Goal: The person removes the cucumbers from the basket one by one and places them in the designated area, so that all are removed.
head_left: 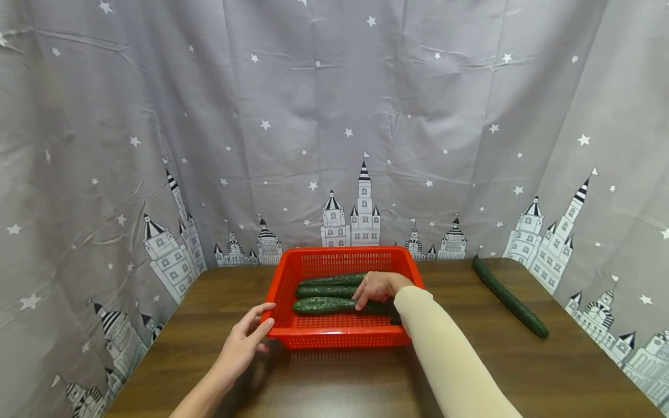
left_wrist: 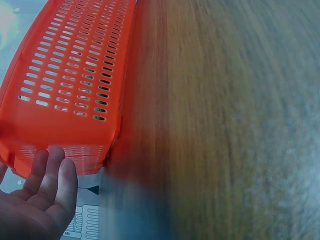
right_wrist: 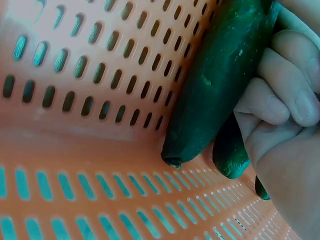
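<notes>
A red plastic basket [head_left: 345, 332] with slotted walls stands on the table. Three dark green cucumbers lie side by side in it, the front one [head_left: 319, 305], a middle one [head_left: 326, 291] and a back one [head_left: 334, 280]. Reaching in from the right, my right hand [head_left: 378, 287] grips the front cucumber, its fingers curled against the side in the right wrist view, where the cucumber's blunt end [right_wrist: 175, 155] shows. My left hand [head_left: 243, 342] touches the basket's front left corner. In the left wrist view its fairly straight fingers [left_wrist: 50, 180] lie against the basket's end wall.
Another cucumber [head_left: 509, 297] lies aslant on the wooden table [head_left: 465, 348], right of the basket. A grey curtain [head_left: 334, 116] printed with stars and castles hangs behind the table and along both sides.
</notes>
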Demonstrator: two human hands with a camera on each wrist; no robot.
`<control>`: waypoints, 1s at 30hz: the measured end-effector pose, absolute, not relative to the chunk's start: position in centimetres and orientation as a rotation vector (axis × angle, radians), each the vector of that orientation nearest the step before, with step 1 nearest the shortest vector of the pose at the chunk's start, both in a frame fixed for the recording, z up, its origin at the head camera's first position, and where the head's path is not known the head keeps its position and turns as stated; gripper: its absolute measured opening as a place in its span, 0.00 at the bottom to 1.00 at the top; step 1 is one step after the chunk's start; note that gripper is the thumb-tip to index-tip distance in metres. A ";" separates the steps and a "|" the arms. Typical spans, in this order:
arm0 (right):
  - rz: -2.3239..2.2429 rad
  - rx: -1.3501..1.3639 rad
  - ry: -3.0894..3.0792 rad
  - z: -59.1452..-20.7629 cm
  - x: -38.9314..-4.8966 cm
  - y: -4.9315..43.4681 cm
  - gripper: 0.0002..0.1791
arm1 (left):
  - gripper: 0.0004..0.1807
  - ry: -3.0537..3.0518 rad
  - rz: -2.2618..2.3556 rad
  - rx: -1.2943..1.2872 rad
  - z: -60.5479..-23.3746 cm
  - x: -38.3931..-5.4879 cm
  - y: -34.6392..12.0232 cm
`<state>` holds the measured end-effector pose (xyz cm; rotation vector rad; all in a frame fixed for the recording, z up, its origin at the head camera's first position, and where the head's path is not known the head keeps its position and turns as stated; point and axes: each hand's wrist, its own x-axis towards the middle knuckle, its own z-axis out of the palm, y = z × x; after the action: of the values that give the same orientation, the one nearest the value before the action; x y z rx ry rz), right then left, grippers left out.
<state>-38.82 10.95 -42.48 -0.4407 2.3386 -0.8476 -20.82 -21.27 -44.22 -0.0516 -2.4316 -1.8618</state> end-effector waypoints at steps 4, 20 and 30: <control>-0.827 -0.441 2.340 -42.5 -38.7 10.9 0.18 | 0.21 -2.434 -1.862 -0.054 -44.2 -20.8 -21.3; -0.900 -0.421 2.307 -42.3 -38.9 10.9 0.15 | 0.21 -2.438 -1.870 -0.067 -44.1 -21.1 -21.4; -0.984 -0.456 2.309 -42.2 -39.0 10.7 0.15 | 0.21 -2.434 -1.872 -0.055 -44.1 -21.0 -21.3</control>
<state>-39.04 10.71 -42.22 -0.4556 2.3088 -0.9845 -20.98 -21.32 -44.13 -0.0545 -2.4339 -1.8718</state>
